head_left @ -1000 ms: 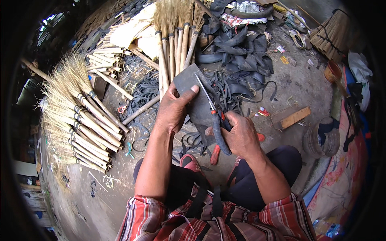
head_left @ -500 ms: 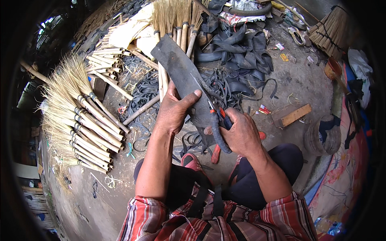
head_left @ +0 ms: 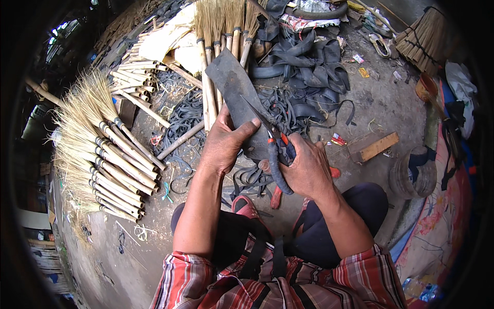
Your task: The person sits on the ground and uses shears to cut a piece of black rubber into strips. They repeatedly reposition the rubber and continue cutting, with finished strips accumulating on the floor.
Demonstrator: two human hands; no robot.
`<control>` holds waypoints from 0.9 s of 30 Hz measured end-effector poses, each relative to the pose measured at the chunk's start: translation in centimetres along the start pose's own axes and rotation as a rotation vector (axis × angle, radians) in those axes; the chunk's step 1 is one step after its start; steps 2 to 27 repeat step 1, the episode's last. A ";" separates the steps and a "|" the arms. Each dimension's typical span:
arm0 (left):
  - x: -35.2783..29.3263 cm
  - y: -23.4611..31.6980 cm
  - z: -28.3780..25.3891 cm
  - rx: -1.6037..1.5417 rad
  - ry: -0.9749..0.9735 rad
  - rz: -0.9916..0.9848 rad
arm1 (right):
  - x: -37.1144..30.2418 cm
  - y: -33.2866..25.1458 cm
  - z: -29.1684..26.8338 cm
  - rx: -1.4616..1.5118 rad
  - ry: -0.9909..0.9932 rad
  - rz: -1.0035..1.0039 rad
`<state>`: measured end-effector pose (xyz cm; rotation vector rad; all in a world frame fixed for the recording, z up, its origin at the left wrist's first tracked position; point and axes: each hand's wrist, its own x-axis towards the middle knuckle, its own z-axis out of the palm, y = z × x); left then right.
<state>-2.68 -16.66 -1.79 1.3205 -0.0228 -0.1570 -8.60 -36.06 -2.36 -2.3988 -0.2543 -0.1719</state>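
Observation:
My left hand pinches a flat strip of black rubber sheet, thumb on top and fingers beneath, with its wide end pointing up and away. My right hand is closed round the wrapped dark handles of a pair of scissors, which have orange-red parts near the pivot. The scissor blades lie along the rubber's right side, just beyond my left thumb. Whether they bite into the rubber cannot be made out. Below the hands, thin cut rubber strips lie on the ground by my feet.
Bundled straw brooms lie in a row on the left. More brooms and bamboo handles are at the back. A heap of black rubber lies far right of centre. A wooden block and a round container stand right.
The rubber sheet has shifted slightly right and down and looks more upright. The scissors have moved a little along it, and their blades look more parted. Both forearms are nearly unmoved.

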 end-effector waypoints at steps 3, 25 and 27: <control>0.0 0.1 0.0 0.012 -0.013 0.006 | 0.0 -0.2 -0.5 -0.028 -0.043 0.034; 0.0 0.1 0.0 0.012 -0.013 0.006 | 0.0 -0.2 -0.5 -0.028 -0.043 0.034; 0.0 0.1 0.0 0.012 -0.013 0.006 | 0.0 -0.2 -0.5 -0.028 -0.043 0.034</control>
